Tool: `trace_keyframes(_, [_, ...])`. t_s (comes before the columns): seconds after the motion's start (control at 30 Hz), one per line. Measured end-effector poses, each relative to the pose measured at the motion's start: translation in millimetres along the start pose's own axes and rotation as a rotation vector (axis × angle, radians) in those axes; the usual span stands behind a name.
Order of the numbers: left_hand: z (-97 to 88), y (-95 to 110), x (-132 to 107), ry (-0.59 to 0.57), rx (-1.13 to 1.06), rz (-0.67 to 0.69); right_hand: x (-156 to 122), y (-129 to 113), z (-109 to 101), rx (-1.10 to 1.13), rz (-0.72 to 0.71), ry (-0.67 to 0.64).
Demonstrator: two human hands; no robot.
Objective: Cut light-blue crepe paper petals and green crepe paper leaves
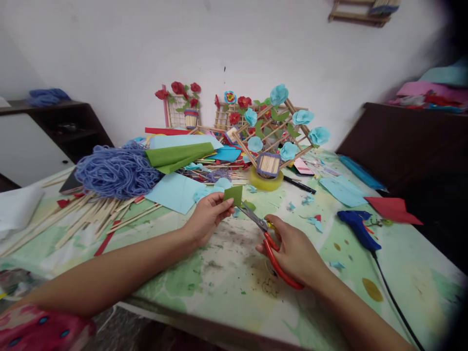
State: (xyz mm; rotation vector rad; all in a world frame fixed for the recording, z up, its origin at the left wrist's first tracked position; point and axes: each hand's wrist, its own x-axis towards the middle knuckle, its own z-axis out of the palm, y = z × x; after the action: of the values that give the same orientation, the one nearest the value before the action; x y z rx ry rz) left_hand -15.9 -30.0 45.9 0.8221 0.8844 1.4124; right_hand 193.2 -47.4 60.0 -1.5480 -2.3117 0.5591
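Note:
Between the thumb and fingers of my left hand (210,214) is a small piece of green paper (234,194), held upright over the middle of the table. My right hand (292,246) grips a pair of scissors (268,239) with red handles. The scissor blades point up and left, with their tips close to the lower edge of the green paper; whether they touch it I cannot tell. Behind my hands stands a lattice of sticks (268,131) decorated with light blue paper flowers and green leaves. Its base rests by a roll of yellow tape (265,179).
Blue yarn (117,168) and wooden sticks (87,214) lie at the left, near folded green paper (179,155) and light blue paper (175,192). A blue glue gun (356,226) with a black cord lies right, beside red paper (393,209). Red-flowered lattices (181,105) lean on the wall.

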Motion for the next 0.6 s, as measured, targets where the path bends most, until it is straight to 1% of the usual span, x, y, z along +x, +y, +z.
trace_keyframes(0.2, [0.9,0.4,-0.1,0.022,-0.043,-0.036,-0.4,0.3,0.1,-0.023,-0.013,-0.001])
trace_keyframes(0.33, [2.3,0.2,-1.1,0.008,-0.031,-0.054,-1.0,-0.8,0.0,-0.020,-0.023,-0.007])
trace_keyframes(0.6, [3.7,-1.8,-4.3,-0.039,0.000,-0.047,-1.6,-1.6,-1.2,0.001,-0.011,-0.024])
